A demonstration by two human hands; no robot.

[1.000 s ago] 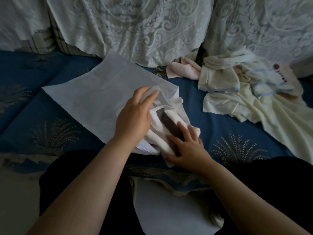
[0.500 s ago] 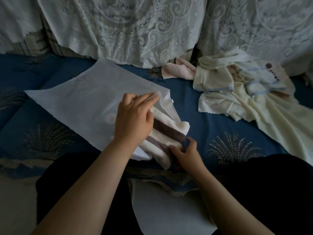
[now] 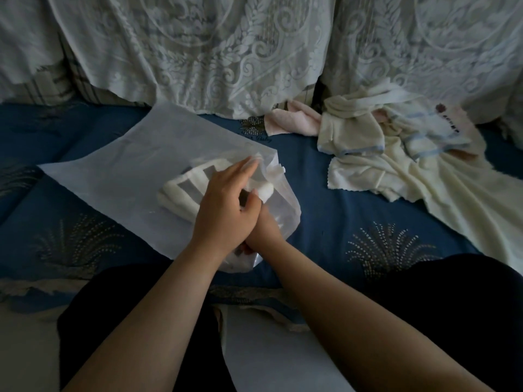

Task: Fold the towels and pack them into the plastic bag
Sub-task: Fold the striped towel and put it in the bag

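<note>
Nearest to me I see my two bare forearms reaching out over dark trousers [image 3: 452, 301], with a pale sheet [image 3: 271, 357] lying between the knees. Past that runs the blue bedspread [image 3: 334, 176], printed with dotted fan shapes and edged with a lacy trim along its near side. On it lies the plastic bag [image 3: 113, 182], flat and translucent, its long axis running from far left toward near right, with the open mouth at the right end facing me. My left hand [image 3: 223, 210] rests on top of the bag near the mouth, fingers fairly straight and stretched toward the upper lip of the plastic; they are blurred, so I cannot tell whether they pinch it. My right hand [image 3: 263, 230] is pushed into the mouth beneath the left one, and its fingers are hidden, so I cannot tell its grip. Inside the bag sits the folded towel [image 3: 181, 196], cream with a dark band, lying along the bag's length. Farther right, well apart from the bag, a loose heap of cream towels [image 3: 402, 171] sprawls on the bedspread, a pink cloth [image 3: 291, 123] beside it. White lace drapes [image 3: 215, 52] fill the back.
</note>
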